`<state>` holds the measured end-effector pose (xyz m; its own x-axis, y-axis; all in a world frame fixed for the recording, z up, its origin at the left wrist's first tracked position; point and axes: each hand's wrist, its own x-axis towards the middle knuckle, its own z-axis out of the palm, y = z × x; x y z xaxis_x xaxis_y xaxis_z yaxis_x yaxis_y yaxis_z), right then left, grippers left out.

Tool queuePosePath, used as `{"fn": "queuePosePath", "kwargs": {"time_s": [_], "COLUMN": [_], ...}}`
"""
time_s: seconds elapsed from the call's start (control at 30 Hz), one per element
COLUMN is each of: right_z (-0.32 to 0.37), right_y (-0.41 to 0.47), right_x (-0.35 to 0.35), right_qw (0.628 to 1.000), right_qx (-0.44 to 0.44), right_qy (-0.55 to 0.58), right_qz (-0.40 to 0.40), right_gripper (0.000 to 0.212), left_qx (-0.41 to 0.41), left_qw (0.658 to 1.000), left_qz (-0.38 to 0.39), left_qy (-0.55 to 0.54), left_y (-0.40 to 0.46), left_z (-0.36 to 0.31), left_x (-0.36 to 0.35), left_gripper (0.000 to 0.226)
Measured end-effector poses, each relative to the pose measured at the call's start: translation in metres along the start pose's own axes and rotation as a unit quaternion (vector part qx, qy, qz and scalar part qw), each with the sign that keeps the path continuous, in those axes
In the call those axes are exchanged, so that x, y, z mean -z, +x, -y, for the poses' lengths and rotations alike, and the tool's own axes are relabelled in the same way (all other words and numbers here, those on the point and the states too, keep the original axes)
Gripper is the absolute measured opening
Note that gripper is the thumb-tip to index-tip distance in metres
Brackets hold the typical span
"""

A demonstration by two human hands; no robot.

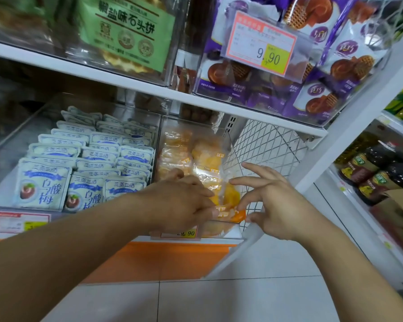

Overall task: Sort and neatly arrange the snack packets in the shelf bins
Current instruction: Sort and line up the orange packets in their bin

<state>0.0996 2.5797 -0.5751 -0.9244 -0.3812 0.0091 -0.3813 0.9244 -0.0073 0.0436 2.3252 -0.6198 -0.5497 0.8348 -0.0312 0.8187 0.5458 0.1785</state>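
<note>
While both hands worked in the right-hand bin (163,126), the head view showed the left hand (179,201) with fingers curled down onto the front yellow packet (228,196), seemingly pinching its top edge, though the fingertips were partly hidden. The right hand (272,203) hovered just right of that packet, fingers spread and lightly bent, gripping nothing; its thumb lay near the bin's front lip. More yellow packets (196,154) lay loosely beyond the fingertips, some flat, some tilted. To do the step well, the front packet should probably be stood upright, face forward, with the right hand steadying the row behind. Left of the left hand, white packets (42,182) stood in neat rows, printed 三蒸三晒 and 乌酸梅. Below the fingers a price tag (179,233) read ".90", its leading digits covered. Above, a tag (263,45) read "9.90" before purple packets (323,98); a green pack (126,26) read 椒盐味石头饼.
</note>
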Motion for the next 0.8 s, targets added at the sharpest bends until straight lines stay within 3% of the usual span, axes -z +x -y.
{"fn": "queuePosePath", "kwargs": {"time_s": [0.17, 0.3, 0.5, 0.6, 0.63, 0.7, 0.77, 0.8], "right_z": [0.002, 0.014, 0.046, 0.062, 0.067, 0.077, 0.087, 0.091], "right_y": [-0.006, -0.010, -0.006, -0.005, -0.004, -0.003, -0.003, -0.004], "right_x": [0.006, 0.010, 0.022, 0.029, 0.030, 0.033, 0.034, 0.035], "right_qw": [0.982, 0.929, 0.846, 0.819, 0.807, 0.790, 0.808, 0.828], "right_qx": [-0.029, -0.056, -0.114, -0.110, -0.109, -0.097, -0.076, -0.063], "right_qy": [0.111, 0.246, 0.366, 0.414, 0.432, 0.468, 0.477, 0.476], "right_qz": [-0.152, -0.270, -0.369, -0.382, -0.387, -0.385, -0.337, -0.289], "right_gripper": [0.023, 0.022, 0.021, 0.018, 0.017, 0.020, 0.025, 0.024], "left_qx": [0.007, 0.024, 0.147, 0.214, 0.240, 0.256, 0.230, 0.220], "left_qw": [1.000, 0.990, 0.927, 0.900, 0.867, 0.754, 0.638, 0.605], "left_qz": [-0.022, -0.084, -0.183, -0.131, -0.096, -0.031, -0.006, -0.016], "left_qy": [-0.019, -0.111, -0.293, -0.356, -0.427, -0.604, -0.735, -0.765], "left_y": [0.001, 0.001, -0.018, -0.030, -0.034, -0.043, -0.051, -0.053], "left_z": [0.001, 0.001, -0.018, -0.027, -0.028, -0.030, -0.030, -0.030], "left_x": [-0.002, 0.001, 0.040, 0.062, 0.067, 0.073, 0.074, 0.073], "left_gripper": [0.053, 0.039, 0.025, 0.050, 0.059, 0.078, 0.091, 0.090]}}
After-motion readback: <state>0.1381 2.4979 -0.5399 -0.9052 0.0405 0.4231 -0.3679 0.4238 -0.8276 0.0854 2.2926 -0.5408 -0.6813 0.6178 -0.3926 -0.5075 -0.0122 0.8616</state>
